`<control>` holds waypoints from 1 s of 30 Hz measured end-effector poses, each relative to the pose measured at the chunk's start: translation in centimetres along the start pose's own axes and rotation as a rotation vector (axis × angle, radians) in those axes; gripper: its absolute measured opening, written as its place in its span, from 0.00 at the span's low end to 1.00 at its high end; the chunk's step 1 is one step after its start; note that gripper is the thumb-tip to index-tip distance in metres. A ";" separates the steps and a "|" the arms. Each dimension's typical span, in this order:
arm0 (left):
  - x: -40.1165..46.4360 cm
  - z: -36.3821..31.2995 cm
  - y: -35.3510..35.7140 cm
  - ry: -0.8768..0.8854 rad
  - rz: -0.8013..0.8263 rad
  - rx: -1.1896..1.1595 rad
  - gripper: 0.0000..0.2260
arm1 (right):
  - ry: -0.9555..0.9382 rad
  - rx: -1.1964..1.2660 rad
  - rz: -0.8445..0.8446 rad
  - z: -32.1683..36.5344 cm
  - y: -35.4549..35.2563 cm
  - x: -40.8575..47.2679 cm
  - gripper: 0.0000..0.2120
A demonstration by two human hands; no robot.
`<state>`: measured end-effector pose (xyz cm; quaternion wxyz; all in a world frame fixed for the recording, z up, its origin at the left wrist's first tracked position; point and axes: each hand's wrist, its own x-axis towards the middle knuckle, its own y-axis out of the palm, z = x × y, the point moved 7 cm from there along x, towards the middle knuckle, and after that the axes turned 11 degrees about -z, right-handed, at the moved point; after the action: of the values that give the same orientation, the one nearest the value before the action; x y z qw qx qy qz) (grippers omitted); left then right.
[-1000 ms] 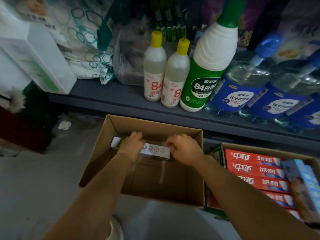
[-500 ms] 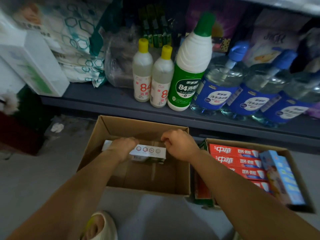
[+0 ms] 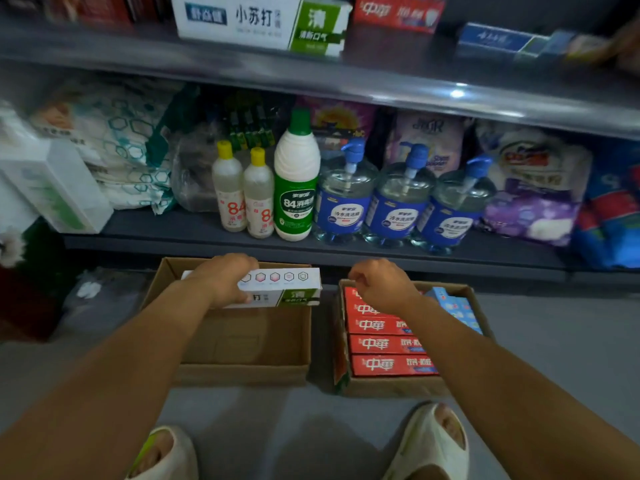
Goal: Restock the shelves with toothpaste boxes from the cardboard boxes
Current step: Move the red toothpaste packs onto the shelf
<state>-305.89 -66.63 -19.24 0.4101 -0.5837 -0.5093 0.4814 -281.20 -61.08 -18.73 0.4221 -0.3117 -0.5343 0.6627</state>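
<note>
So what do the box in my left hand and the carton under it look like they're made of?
Toothpaste box: looks like thin printed card with a smooth white and green finish and crisp folded edges. Left carton: plain brown cardboard, matte and unprinted, with thick walls, probably corrugated.

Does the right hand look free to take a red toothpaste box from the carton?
Probably yes: the right hand holds nothing and hovers over the open carton, where the red toothpaste boxes lie uncovered on top.
</note>
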 end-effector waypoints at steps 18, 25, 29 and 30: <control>4.5 -5.9 1.8 0.083 -0.047 -0.042 0.20 | 0.085 -0.100 0.208 -7.8 6.9 2.0 0.19; 5.0 -5.4 2.7 0.085 -0.037 -0.039 0.21 | 0.096 -0.133 0.262 -9.6 8.2 2.5 0.15; 5.3 -5.5 2.8 0.097 -0.044 -0.043 0.21 | 0.106 -0.127 0.258 -10.2 8.2 3.3 0.21; 5.4 -5.5 2.8 0.099 -0.045 -0.047 0.21 | 0.096 -0.143 0.255 -10.3 8.2 3.6 0.21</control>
<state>-299.83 -61.60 -21.64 0.4315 -0.6046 -0.5125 0.4308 -275.78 -53.93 -28.99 0.3364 -0.4374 -0.5155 0.6556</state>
